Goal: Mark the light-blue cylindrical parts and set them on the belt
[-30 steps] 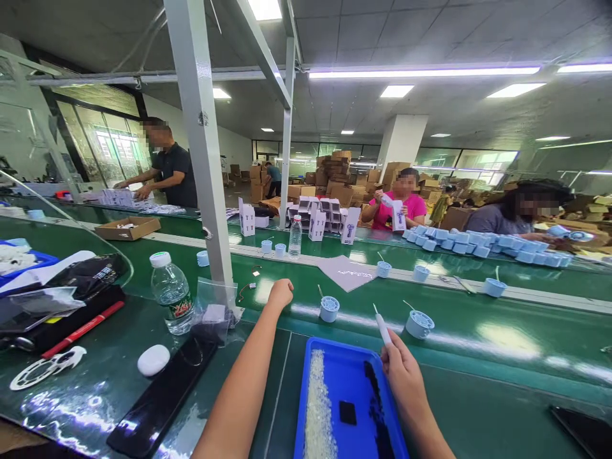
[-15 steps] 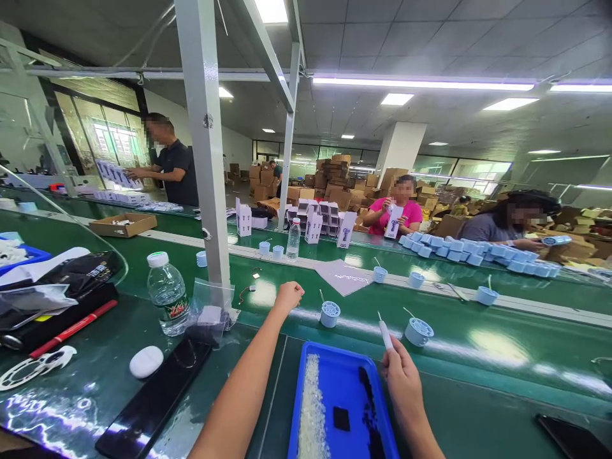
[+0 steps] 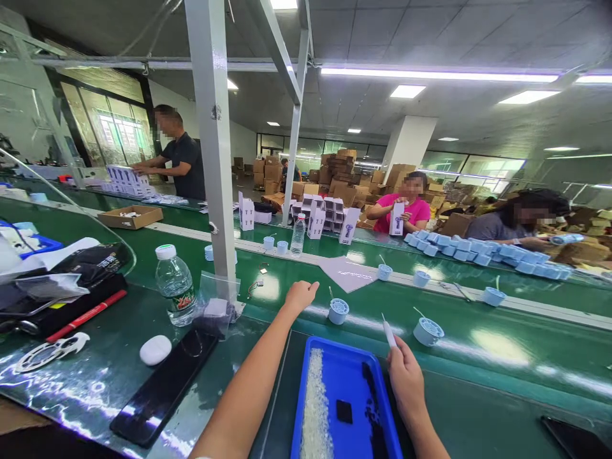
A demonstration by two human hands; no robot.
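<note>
My left hand (image 3: 301, 297) reaches over the green belt, index finger stretched out and nothing visible in it. Just right of its fingertips, apart from them, stands a light blue round plastic part (image 3: 338, 311) with a thin wire sticking up. My right hand (image 3: 406, 370) is closed around a white pen-like tool (image 3: 389, 333), its thin tip pointing up and away. Another blue round part (image 3: 428, 331) with a wire sits beyond the right hand. Between my forearms lies a blue tray (image 3: 298, 408) with translucent small pieces (image 3: 315, 408), a black square (image 3: 344, 412) and black bits (image 3: 373, 401).
A metal post (image 3: 215, 140) rises left of my left hand. Near it are a water bottle (image 3: 176, 287), a clear bag (image 3: 217, 306), a black phone (image 3: 165, 389) and a white case (image 3: 155, 350). More blue parts (image 3: 492, 296) line the belt. Several people work across it.
The view has shifted slightly. My left hand has moved right, closer to the near blue part, with its finger reaching out further. My right hand still holds the white tool.
</note>
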